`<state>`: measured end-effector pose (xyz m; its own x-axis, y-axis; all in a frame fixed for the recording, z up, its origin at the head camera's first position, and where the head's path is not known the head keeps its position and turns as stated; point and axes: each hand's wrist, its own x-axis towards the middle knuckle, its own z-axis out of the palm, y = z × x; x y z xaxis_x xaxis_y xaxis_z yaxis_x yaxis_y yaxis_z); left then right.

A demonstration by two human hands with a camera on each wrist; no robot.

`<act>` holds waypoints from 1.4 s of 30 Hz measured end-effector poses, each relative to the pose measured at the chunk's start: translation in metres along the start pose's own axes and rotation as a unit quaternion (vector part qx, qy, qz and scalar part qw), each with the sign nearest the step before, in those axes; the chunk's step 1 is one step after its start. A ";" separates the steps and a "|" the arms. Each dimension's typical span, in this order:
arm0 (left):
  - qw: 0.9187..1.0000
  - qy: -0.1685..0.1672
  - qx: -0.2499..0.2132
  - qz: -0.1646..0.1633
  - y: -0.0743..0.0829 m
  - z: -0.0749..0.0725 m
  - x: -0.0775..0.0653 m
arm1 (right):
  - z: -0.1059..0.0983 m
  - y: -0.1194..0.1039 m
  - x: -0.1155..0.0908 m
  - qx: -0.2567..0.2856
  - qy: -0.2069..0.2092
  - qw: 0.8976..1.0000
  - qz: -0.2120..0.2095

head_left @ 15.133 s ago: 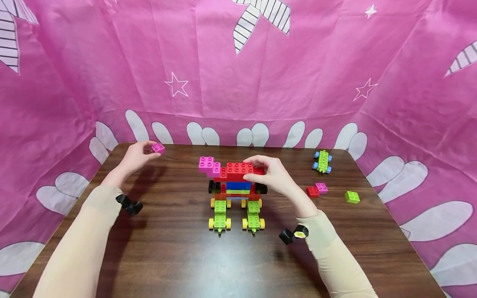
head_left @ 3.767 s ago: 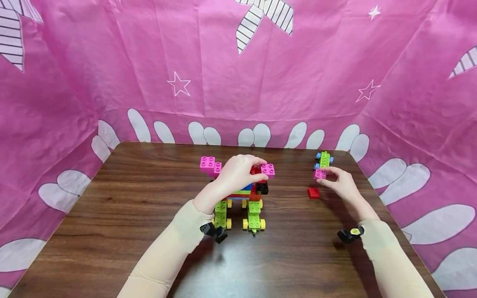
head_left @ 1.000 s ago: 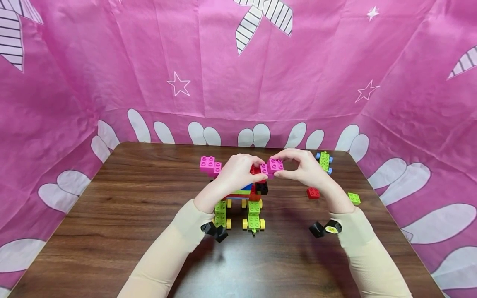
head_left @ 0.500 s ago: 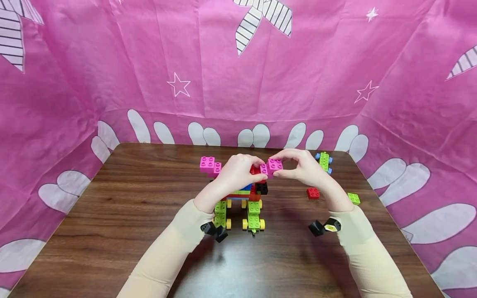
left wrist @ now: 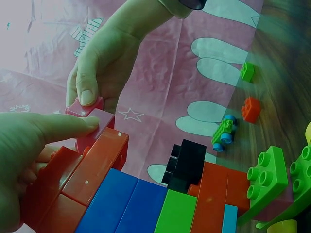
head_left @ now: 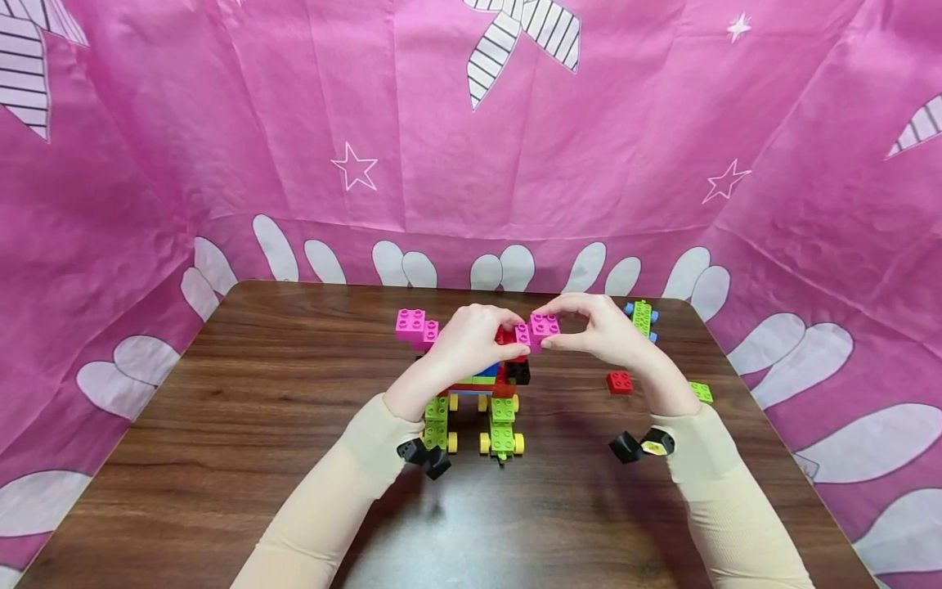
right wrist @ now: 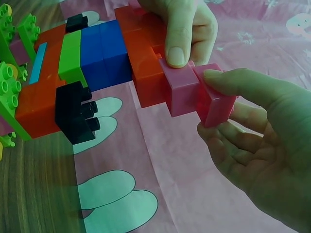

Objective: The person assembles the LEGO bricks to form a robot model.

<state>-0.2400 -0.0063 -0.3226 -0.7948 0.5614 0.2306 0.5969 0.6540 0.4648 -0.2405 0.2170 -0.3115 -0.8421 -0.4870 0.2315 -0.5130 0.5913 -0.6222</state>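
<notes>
A toy brick animal with red, blue and green layers (head_left: 503,413) stands mid-table on yellow-wheeled green bases. My left hand (head_left: 459,348) grips its upper right end, thumb pressed on a pink brick (head_left: 522,335) that juts out there. With thumb and fingertips my right hand (head_left: 605,331) pinches a second pink brick (head_left: 545,325), one step higher and overlapping the first. In the right wrist view this pink brick (right wrist: 216,99) sits against its neighbour at the very end of the row. Two stepped pink bricks (head_left: 410,324) top the left end. My left forearm hides part of the animal.
To the right on the brown table (head_left: 221,458) lie a red brick (head_left: 620,382) and a green brick (head_left: 701,392), partly behind my right wrist. A green base with blue wheels (head_left: 643,317) stands farther back. Pink cloth (head_left: 471,180) surrounds the table.
My left hand has come from the far left to the animal's right end, where a pink brick now sits. My right hand fetched another pink brick from the right. The last second shows almost no motion.
</notes>
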 end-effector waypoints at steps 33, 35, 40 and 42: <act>1.000 0.000 0.001 0.007 -0.002 0.000 0.000 | 0.000 0.000 0.002 -0.019 0.007 0.999 -0.039; 1.000 0.001 0.003 0.007 -0.002 0.000 0.001 | 0.000 -0.001 0.002 -0.019 0.008 0.999 -0.039; 1.000 0.001 0.002 0.008 -0.003 0.001 0.001 | 0.000 -0.001 0.001 -0.017 0.011 0.999 -0.039; 1.000 0.001 0.001 0.007 -0.003 0.002 0.001 | 0.001 0.000 0.001 -0.016 0.011 0.999 -0.038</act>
<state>-0.2422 -0.0069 -0.3250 -0.7861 0.5699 0.2394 0.6088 0.6467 0.4595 -0.2414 0.2160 -0.3117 -0.8040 -0.5174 0.2929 -0.5799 0.5737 -0.5785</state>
